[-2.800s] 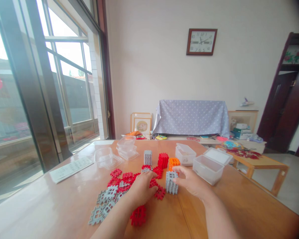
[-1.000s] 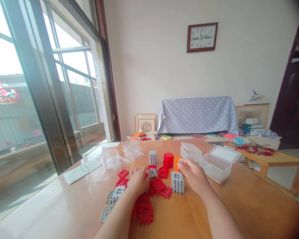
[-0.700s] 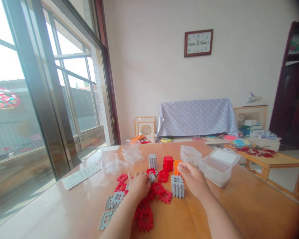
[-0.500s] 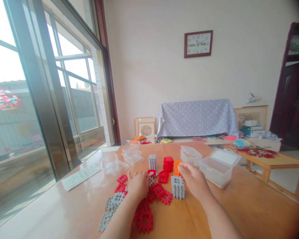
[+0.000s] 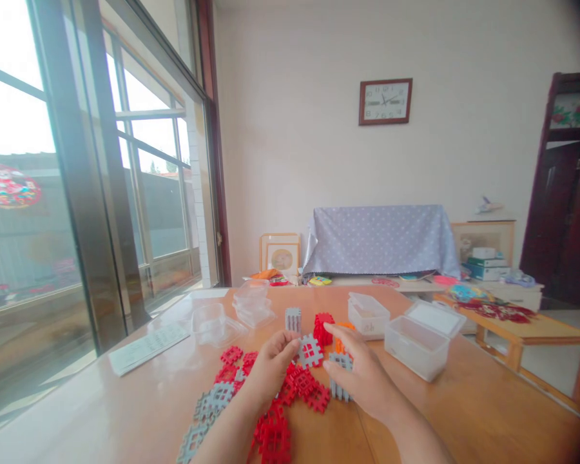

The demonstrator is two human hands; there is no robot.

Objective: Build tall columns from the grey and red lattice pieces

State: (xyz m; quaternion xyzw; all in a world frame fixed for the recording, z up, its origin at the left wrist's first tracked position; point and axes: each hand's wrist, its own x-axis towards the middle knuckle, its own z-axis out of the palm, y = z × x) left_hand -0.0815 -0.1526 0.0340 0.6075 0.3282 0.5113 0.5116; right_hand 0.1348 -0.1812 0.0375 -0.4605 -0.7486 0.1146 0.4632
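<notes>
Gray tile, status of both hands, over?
Left hand: grip shut on gray tile, above red tiles. Right hand: open by gray stack, partly hiding it.

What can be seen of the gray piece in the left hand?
The gray piece is a flat, squarish tile, apparently plastic, with notched edges and a cross bar dividing its window-like middle. It looks whole. The left hand pinches its left edge between thumb and fingers, its face turned toward the camera. It appears raised above the red pieces; the right hand is apart from it. Its back is hidden.
</notes>
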